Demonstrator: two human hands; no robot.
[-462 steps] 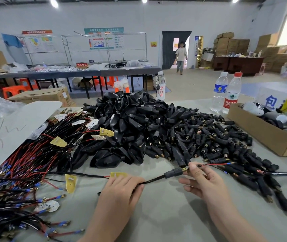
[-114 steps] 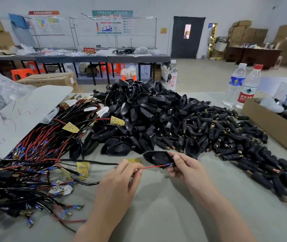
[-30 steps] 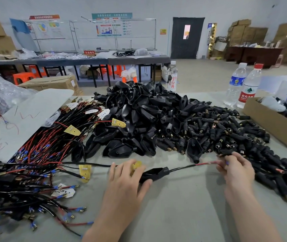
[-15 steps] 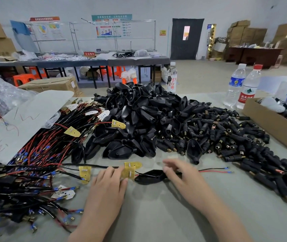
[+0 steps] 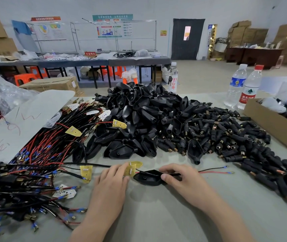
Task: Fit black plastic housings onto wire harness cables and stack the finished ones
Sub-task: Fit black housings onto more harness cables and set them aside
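A black plastic housing (image 5: 148, 177) lies on the grey table in front of me, threaded on a cable whose red and black wire ends (image 5: 216, 171) stick out to the right. My right hand (image 5: 179, 177) grips the housing's narrow right end between thumb and fingers. My left hand (image 5: 112, 182) rests with its fingertips on the small yellow circuit board (image 5: 132, 169) at the cable's left end, just left of the housing. A big heap of loose black housings (image 5: 139, 119) rises behind my hands.
A tangle of red and black wire harnesses (image 5: 34, 154) with yellow boards covers the left side. Small black barrel connectors (image 5: 226, 137) spread to the right. A cardboard box (image 5: 275, 126) and two water bottles (image 5: 244, 86) stand at the far right. A grey board (image 5: 25, 119) leans at the left.
My right hand let go of the wire ends on the right and came left onto the housing. My left hand shifted left along the cable onto the yellow board.
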